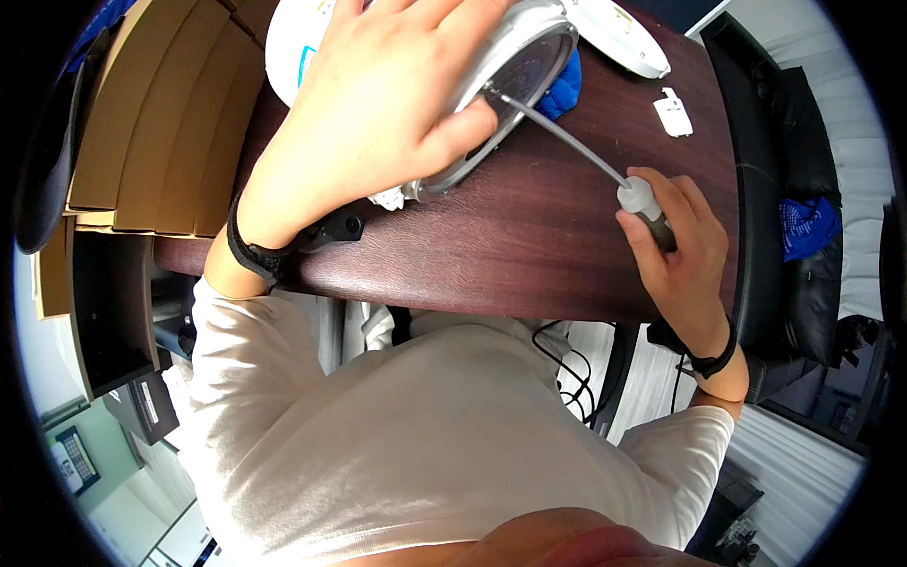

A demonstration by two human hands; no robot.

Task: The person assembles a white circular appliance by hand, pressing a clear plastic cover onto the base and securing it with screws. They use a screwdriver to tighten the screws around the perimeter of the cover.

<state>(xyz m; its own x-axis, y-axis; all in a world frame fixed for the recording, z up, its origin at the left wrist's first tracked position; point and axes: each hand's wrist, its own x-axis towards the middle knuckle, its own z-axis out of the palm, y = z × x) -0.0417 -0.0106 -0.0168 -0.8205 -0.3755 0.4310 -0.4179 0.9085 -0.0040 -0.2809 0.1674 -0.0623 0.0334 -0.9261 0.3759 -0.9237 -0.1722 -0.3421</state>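
My left hand [387, 99] is wrapped over a white device with a round, dark-faced opening [534, 74], tilting it on the table. Its thumb lies near the opening's rim, and the fingertips run out of the top of the picture. In my right hand [688, 253] is a screwdriver [572, 144] with a white and grey handle. Its long metal shaft points up and left, its tip reaching the device's dark face beside my left thumb. What the tip touches is too small to make out. A blue thing [564, 87] shows partly behind the device.
On the brown table [425, 269] lie a white oval cover [628, 40] and a small white plastic piece [673, 113]. Cardboard boxes [156, 123] stand at the left. A black sofa [759, 217] with a blue bag [810, 229] is at the right. Black cables [581, 383] hang below.
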